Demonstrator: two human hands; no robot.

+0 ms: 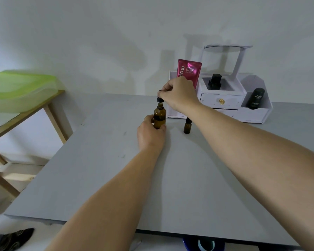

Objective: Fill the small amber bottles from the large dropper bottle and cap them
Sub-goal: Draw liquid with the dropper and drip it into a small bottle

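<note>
The large amber dropper bottle (159, 115) stands upright on the grey table (116, 169), far from me. My left hand (150, 134) is wrapped around its lower body. My right hand (178, 95) pinches the black dropper cap (160, 100), which hovers just above the bottle's open neck. A small amber bottle (187, 126) with a black cap stands on the table to the right of the large one, partly behind my right forearm. Any dropper tube under the cap is too small to make out.
A white cosmetic organiser (225, 104) with a drawer stands at the back right, holding a pink pouch (188, 71), a black square bottle (214, 82) and a black tube (256, 98). A wooden side table (51, 113) with green cloth (20, 86) stands at left.
</note>
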